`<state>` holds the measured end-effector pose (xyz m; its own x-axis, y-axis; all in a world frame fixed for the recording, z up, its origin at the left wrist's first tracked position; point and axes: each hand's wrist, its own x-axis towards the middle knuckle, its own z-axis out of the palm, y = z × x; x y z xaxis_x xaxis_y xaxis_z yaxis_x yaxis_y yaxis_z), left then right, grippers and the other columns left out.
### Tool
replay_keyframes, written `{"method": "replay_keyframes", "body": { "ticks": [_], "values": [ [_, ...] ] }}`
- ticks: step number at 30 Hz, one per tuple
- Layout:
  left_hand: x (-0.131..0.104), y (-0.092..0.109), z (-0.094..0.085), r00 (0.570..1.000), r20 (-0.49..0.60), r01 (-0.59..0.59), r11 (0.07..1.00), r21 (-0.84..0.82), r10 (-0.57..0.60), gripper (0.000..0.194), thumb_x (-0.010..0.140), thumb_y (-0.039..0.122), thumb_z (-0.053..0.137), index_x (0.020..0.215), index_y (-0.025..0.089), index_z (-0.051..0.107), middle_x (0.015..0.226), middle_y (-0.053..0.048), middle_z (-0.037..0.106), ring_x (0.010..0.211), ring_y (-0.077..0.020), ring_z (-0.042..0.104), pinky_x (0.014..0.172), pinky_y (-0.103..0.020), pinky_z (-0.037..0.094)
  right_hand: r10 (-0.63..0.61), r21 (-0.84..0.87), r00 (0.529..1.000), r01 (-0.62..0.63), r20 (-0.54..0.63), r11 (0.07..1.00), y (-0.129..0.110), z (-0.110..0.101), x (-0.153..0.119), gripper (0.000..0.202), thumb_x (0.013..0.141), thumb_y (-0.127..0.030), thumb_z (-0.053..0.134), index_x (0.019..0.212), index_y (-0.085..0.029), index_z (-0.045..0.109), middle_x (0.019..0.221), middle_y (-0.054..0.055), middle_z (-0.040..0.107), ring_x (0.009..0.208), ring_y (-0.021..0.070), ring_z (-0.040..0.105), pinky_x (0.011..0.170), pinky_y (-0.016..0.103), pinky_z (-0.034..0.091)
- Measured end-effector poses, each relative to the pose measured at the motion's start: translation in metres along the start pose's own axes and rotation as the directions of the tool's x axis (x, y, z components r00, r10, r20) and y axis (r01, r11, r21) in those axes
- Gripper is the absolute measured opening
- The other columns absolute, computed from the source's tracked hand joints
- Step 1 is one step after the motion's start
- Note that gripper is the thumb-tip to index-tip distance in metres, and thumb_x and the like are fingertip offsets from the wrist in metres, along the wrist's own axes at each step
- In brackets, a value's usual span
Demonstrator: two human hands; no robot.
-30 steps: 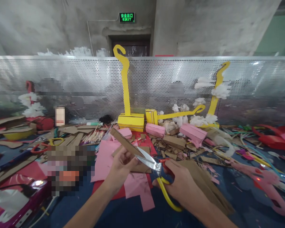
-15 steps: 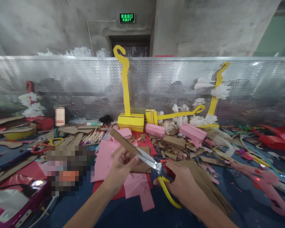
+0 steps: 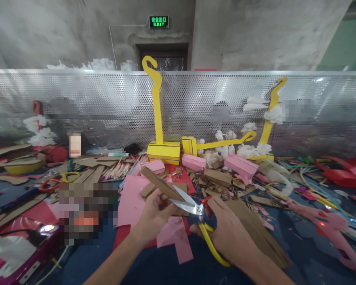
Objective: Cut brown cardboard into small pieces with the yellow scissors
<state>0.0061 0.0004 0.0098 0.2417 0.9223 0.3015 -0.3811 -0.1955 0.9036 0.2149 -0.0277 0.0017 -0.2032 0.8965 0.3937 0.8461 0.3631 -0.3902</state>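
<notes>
My left hand (image 3: 154, 213) grips a brown cardboard strip (image 3: 158, 183) between thumb and fingers, its far end pointing up and left. In my right hand (image 3: 225, 225) is a pair of scissors (image 3: 192, 208) with one red and one yellow handle. The steel blades are spread, and the near end of the strip lies between them. Below my left hand are pink paper (image 3: 132, 202) and red paper (image 3: 124, 235). A larger piece of brown cardboard (image 3: 249, 221) lies beside my right hand.
Behind stand yellow hook-topped shapes on box bases (image 3: 163, 152), before a perforated metal panel (image 3: 112, 103). Pink boxes (image 3: 241, 168) and cardboard scraps litter the table's middle. At right lies a pink glue gun (image 3: 329, 225) with a red light; orange-and-yellow scissors (image 3: 52, 184) lie at left.
The scissor blades have opened wider around the strip's near end. My right hand's grip has spread, and the strip has shifted slightly right and down.
</notes>
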Motion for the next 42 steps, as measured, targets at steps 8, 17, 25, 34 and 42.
{"method": "replay_keyframes", "body": {
  "ticks": [8, 17, 25, 34, 42],
  "values": [
    [-0.0025, 0.0009, 0.0009, 1.0, -0.017, 0.006, 1.0, -0.005, -0.006, 0.031, 0.077, 0.027, 0.081, 0.1, 0.015, 0.063, 0.105, -0.01, 0.075, 0.089, -0.0254, 0.074, 0.075, -0.041, 0.065, -0.025, 0.027, 0.998, 0.026, -0.059, 0.999, 0.0031, -0.0008, 0.0034, 0.031, 0.077, -0.042, 0.072, 0.072, -0.024, 0.047, 0.077, 0.002, 0.058, 0.068, 0.0202, 0.057, 0.059, 0.029, 0.04],
    [-0.0015, -0.0027, -0.0015, 0.999, -0.023, 0.032, 0.999, -0.044, -0.033, 0.039, 0.077, 0.029, 0.081, 0.108, 0.017, 0.062, 0.114, -0.012, 0.073, 0.101, -0.0296, 0.072, 0.083, -0.046, 0.064, -0.012, 0.051, 0.999, 0.014, -0.046, 0.999, 0.0048, -0.0055, 0.0023, 0.026, 0.077, -0.043, 0.073, 0.075, -0.021, 0.059, 0.079, 0.004, 0.065, 0.071, 0.0211, 0.06, 0.063, 0.029, 0.041],
    [-0.0021, -0.0021, 0.0019, 0.999, -0.042, 0.029, 0.999, -0.021, -0.03, 0.036, 0.074, 0.028, 0.083, 0.102, 0.016, 0.064, 0.105, -0.01, 0.075, 0.093, -0.0266, 0.074, 0.079, -0.043, 0.064, -0.016, -0.028, 0.998, 0.014, -0.06, 1.0, 0.0048, -0.002, 0.0013, 0.028, 0.079, -0.043, 0.07, 0.08, -0.023, 0.051, 0.085, 0.005, 0.062, 0.075, 0.0232, 0.06, 0.062, 0.031, 0.041],
    [-0.0039, -0.0021, 0.0037, 1.0, -0.006, 0.021, 1.0, 0.011, -0.021, 0.035, 0.072, 0.029, 0.084, 0.097, 0.015, 0.064, 0.095, -0.008, 0.077, 0.084, -0.0247, 0.075, 0.076, -0.039, 0.063, -0.059, -0.007, 0.998, 0.059, -0.034, 0.998, 0.0002, -0.003, 0.0011, 0.029, 0.082, -0.042, 0.069, 0.076, -0.024, 0.047, 0.084, 0.004, 0.059, 0.074, 0.022, 0.059, 0.066, 0.032, 0.044],
    [-0.0046, 0.0013, 0.0064, 0.998, 0.007, 0.064, 0.998, -0.026, -0.063, 0.038, 0.073, 0.03, 0.084, 0.101, 0.016, 0.063, 0.098, -0.009, 0.077, 0.088, -0.0266, 0.075, 0.077, -0.041, 0.063, -0.079, 0.039, 0.994, 0.082, -0.073, 0.996, 0.0038, 0.0, 0.0024, 0.034, 0.079, -0.043, 0.072, 0.07, -0.024, 0.046, 0.077, 0.003, 0.059, 0.069, 0.0197, 0.057, 0.061, 0.029, 0.042]
  ]
}}
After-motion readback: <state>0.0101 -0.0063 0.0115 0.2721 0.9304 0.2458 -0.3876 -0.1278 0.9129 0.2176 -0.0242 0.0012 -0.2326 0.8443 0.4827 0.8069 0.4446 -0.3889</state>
